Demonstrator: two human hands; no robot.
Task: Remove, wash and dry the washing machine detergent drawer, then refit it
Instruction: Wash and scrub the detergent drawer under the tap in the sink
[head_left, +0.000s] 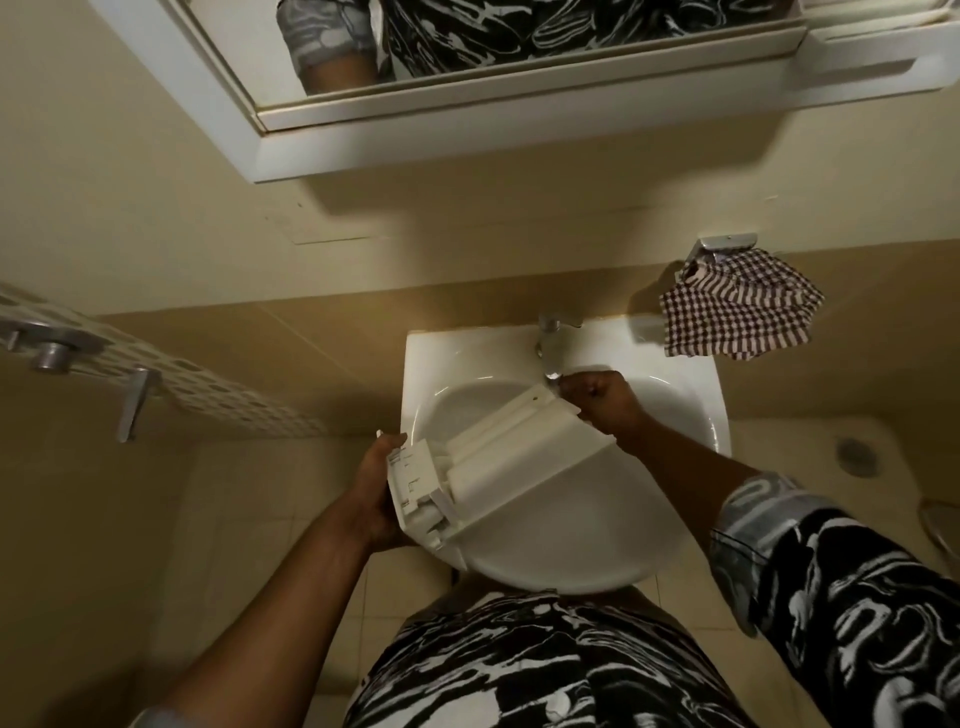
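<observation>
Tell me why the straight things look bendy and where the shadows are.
Head view: the wide lens slants and bends the cabinet near the edges; light is dim, yellowish; the cabinet casts a soft shadow on the wall beneath; the white sink and drawer show brightest.

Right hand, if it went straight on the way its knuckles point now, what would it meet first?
Most likely the tap spout: the right hand, holding the far end of the detergent drawer, points left toward it, knuckles almost at its tip. Depth is unclear, so it might pass just below.
</observation>
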